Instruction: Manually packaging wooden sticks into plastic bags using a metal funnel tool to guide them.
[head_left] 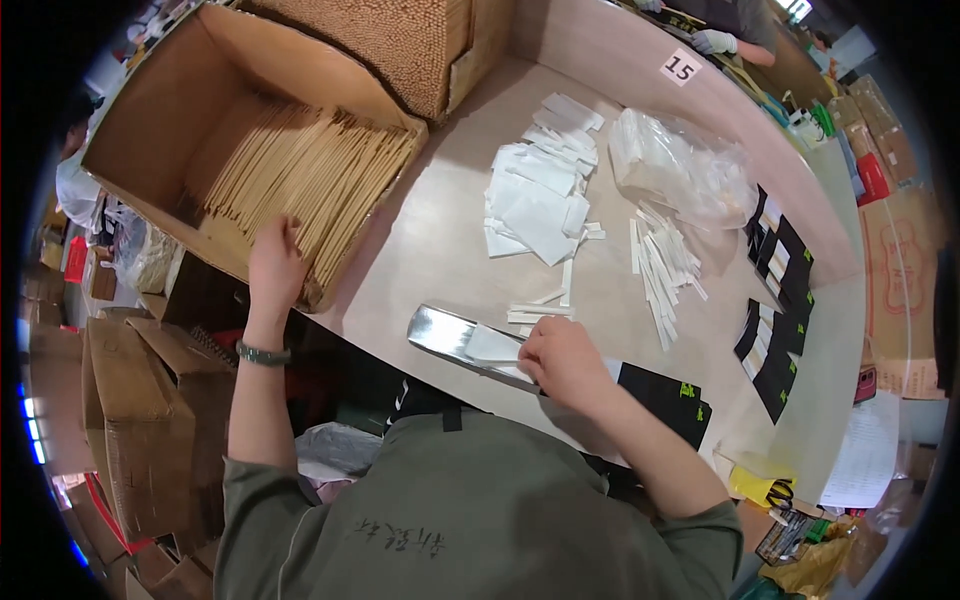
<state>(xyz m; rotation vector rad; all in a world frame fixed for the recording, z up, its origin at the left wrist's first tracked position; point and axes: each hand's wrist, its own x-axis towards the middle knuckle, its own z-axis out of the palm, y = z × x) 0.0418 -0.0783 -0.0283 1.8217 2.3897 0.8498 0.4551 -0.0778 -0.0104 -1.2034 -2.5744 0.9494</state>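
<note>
A worker's left hand (278, 262), fingers bent, reaches over the near side of an open cardboard box (175, 110) to the thin wooden sticks (325, 165) lying side by side inside; whether it has gripped any cannot be told. The right hand (568, 362), fingers drawn together, meets the right end of a shiny, round-ended metal piece (432, 330) at the near edge of the pale desk (390, 265). A white slip (495, 346) lies along the metal; which of the two the fingers pinch is hidden. Just right of that hand, partly beneath the forearm, sit black packets (665, 398) with yellow-green marks. Beyond are a loose pile of white paper pieces (540, 195), narrow white strips (660, 265) and a clear plastic bag (690, 175). More black sleeves (772, 378) lie at right; at the top, a co-worker's gloved hand (715, 42) shows.
</note>
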